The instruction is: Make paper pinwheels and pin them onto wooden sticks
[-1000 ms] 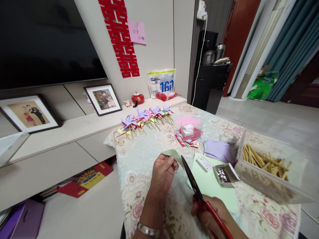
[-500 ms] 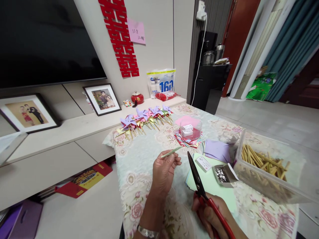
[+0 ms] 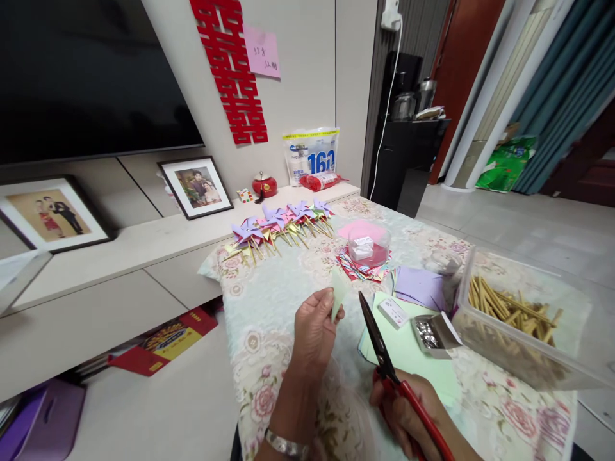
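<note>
Between the thumb and fingers of my left hand (image 3: 314, 323) is a small piece of pale green paper (image 3: 339, 291), held upright above the table. My right hand (image 3: 403, 406) grips red-handled scissors (image 3: 379, 346), their dark blades pressed together and pointing away from me. The blades are apart from the paper. Beneath and beyond the scissors lies a stack of light green paper (image 3: 408, 358), carrying a small white box (image 3: 394, 312) and an opened box of shiny metal pieces (image 3: 430, 336). Purple paper squares (image 3: 420, 288) lie just behind.
Finished paper pinwheels (image 3: 273, 224) lie along the table's far left. A clear round container (image 3: 377, 253) sits on patterned paper (image 3: 353, 272). To the right, a plastic bin (image 3: 509, 362) holds many yellowish sticks (image 3: 500, 304). A floral cloth (image 3: 264, 307) covers the table.
The green paper in my left hand has turned from nearly edge-on to upright, showing more of its face. My right hand and the scissors have hardly moved.
</note>
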A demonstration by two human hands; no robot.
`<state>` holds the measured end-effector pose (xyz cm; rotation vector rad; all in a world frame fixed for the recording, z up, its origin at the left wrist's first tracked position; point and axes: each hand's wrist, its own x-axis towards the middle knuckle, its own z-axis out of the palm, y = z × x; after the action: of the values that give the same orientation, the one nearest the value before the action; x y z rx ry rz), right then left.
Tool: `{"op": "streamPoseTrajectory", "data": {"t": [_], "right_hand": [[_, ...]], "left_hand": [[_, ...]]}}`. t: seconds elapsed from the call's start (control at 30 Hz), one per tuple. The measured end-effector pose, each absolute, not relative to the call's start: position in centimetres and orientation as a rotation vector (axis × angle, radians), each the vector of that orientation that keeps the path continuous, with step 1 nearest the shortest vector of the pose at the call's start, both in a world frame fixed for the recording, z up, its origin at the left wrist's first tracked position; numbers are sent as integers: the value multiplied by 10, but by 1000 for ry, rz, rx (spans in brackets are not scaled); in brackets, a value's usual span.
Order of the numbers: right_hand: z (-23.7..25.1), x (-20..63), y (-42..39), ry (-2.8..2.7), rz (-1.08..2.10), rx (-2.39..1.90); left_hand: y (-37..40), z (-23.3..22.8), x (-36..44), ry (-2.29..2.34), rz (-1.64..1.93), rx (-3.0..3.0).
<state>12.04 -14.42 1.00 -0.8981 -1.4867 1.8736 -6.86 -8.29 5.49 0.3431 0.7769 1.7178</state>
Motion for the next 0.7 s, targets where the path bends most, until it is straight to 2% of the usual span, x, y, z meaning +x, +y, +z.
{"op": "streamPoseTrajectory", "data": {"t": [0.23, 0.47, 0.7], "right_hand": [[-2, 126, -145, -1513, 1969, -938], [15, 131, -150, -1533, 1944, -852], [10, 139, -152, -1563, 1974, -916]], "left_hand": [[-83, 54, -76, 627, 1696, 242], [-86, 55, -77, 609, 1708, 156], [-84, 54, -79, 545, 1684, 108]]}}
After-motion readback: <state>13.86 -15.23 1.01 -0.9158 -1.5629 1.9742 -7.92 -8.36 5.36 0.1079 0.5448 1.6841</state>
